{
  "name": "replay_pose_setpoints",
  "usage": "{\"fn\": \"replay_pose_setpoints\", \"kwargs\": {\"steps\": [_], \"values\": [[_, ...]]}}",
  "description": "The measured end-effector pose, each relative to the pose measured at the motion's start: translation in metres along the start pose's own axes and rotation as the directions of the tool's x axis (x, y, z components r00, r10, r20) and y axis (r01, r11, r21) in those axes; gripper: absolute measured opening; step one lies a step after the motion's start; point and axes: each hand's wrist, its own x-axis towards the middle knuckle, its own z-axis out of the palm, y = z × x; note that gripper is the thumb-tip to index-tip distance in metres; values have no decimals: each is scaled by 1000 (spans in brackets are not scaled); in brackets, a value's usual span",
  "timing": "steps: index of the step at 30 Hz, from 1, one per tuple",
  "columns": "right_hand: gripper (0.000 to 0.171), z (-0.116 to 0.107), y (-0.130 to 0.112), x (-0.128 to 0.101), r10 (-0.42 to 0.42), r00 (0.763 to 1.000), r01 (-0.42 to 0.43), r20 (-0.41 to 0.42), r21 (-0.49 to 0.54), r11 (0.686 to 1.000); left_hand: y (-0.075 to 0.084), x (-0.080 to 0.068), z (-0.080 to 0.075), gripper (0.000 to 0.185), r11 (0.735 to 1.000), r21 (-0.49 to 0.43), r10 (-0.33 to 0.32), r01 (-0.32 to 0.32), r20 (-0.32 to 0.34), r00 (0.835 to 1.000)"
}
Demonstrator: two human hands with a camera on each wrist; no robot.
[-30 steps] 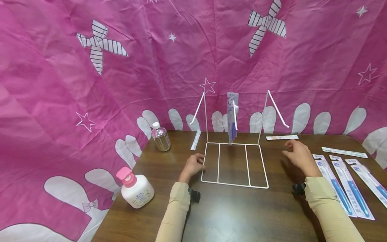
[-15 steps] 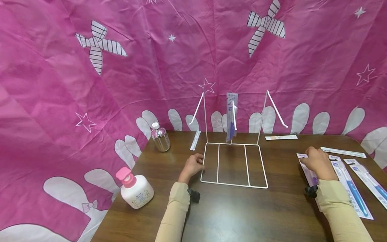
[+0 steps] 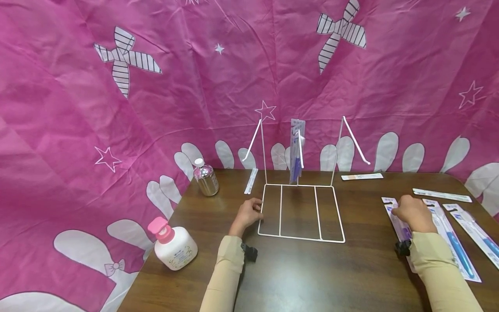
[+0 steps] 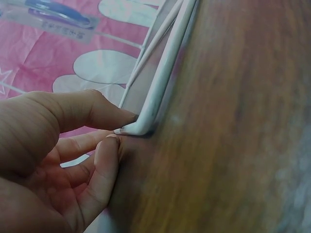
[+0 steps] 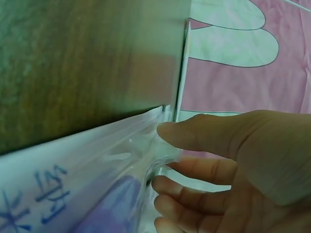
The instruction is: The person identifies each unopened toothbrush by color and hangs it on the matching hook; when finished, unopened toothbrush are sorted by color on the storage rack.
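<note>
A white wire rack (image 3: 299,212) stands on the brown table, and one packaged toothbrush (image 3: 297,149) hangs from its middle hook. My left hand (image 3: 255,207) is at the rack's near left base corner. In the left wrist view, the left hand (image 4: 119,128) pinches that corner (image 4: 146,121) between thumb and forefinger. My right hand (image 3: 395,211) lies over a flat toothbrush pack (image 3: 398,225) with a purple brush, at the table's right. In the right wrist view, the right hand (image 5: 163,158) has its thumb on top of the clear blister pack (image 5: 87,165) and its fingers curled below.
More toothbrush packs (image 3: 452,236) lie right of my right hand. Long narrow packs (image 3: 362,176) (image 3: 442,195) (image 3: 251,180) lie near the back. A clear bottle (image 3: 205,177) and a white pump bottle with a pink cap (image 3: 173,247) stand at the left. Pink cloth hangs behind.
My right hand moved from beside the rack to the right and settled on the purple toothbrush pack, shifting it slightly. The left hand stayed at the rack's corner.
</note>
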Motion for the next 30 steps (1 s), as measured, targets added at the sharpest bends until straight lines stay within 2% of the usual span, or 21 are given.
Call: {"fn": "replay_pose_setpoints", "kwargs": {"steps": [7, 12, 19, 30], "values": [[31, 0, 1, 1, 57, 998, -57, 34, 3, 998, 0, 1, 0, 47, 1000, 0, -4, 4, -1, 1000], [36, -1, -2, 0, 55, 997, -55, 45, 6, 998, 0, -1, 0, 47, 1000, 8, -15, 15, -1, 1000], [28, -6, -11, -6, -22, 996, 23, -88, 17, 1000, 0, 0, -1, 46, 1000, 9, 6, -6, -4, 1000], [34, -20, -35, -20, -83, 980, 90, -183, 32, 995, 0, 0, 0, 46, 1000, 24, -11, 11, -5, 1000]]}}
